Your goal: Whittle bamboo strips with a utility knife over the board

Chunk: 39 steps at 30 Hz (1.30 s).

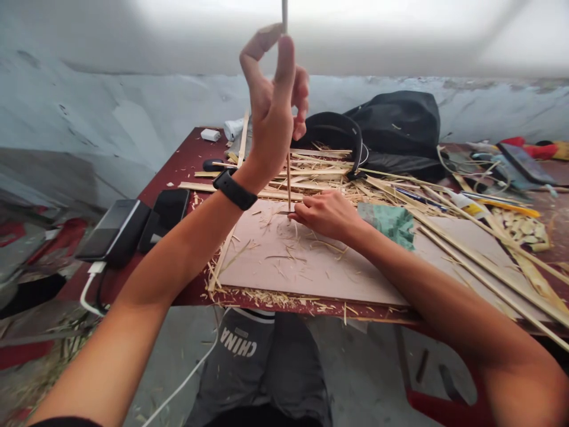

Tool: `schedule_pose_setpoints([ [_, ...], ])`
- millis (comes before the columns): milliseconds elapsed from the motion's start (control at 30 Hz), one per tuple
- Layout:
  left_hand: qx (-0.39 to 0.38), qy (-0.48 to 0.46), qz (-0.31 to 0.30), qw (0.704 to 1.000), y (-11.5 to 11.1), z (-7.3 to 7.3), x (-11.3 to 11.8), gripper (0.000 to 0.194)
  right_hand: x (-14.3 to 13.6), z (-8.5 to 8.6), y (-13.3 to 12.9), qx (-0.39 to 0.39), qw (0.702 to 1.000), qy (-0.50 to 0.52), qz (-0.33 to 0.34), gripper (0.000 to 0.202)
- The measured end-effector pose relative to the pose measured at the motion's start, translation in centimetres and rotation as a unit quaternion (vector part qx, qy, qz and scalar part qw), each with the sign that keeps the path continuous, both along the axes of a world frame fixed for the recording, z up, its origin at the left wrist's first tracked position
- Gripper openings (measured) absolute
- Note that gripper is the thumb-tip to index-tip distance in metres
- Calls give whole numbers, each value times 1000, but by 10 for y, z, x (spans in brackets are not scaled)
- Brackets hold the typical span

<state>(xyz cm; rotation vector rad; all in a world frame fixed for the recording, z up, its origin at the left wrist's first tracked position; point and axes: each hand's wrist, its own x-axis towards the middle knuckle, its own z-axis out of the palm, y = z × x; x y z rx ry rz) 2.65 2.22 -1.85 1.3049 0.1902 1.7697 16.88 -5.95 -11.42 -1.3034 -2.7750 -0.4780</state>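
Observation:
My left hand [278,98] is raised above the board, thumb and forefinger pinching a thin bamboo strip [288,178] held upright. The strip's top runs out of the picture; its lower end comes down to the board beside my right fingers. My right hand [326,213] is closed low over the board, its fingertips at the strip's lower end. A small, thin grey blade [283,213] sticks out to the left from those fingertips; most of it is hidden. Under both hands lies a pale board [311,267] scattered with curled shavings.
Bamboo strips [480,267] lie across the board's right side, near a green cloth-like piece [386,222]. Behind are a heap of strips, black headphones [342,118] and a black bag [400,130]. A power bank [113,228] and a phone [164,219] sit at left.

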Motion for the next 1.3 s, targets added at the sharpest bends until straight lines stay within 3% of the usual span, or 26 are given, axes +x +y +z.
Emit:
schedule_pose_setpoints([
  [100,-11,-39,9,999,-2,12,-7,9,0,0,-1,-1,1000,-6,2,52],
  [233,-53,-41,39,997,-3,18,-11,14,0,-2,-2,-2,1000,-2,6,53],
  [367,12,6,80,997,-9,13,-11,4,1,-3,-1,-9,1000,5,15,55],
  [500,10,-12,103,995,-15,11,-7,4,6,1,2,33,997,55,43,61],
  [633,1,-38,81,996,-21,13,0,7,10,7,5,120,984,130,35,61],
  [733,21,-24,61,998,-25,11,4,5,10,8,7,140,978,152,23,59],
  [967,5,7,-26,1000,-30,13,0,6,6,5,10,99,984,149,12,61],
  [1300,-30,-9,-73,997,-25,15,-4,7,4,10,5,-11,998,60,-7,61],
])
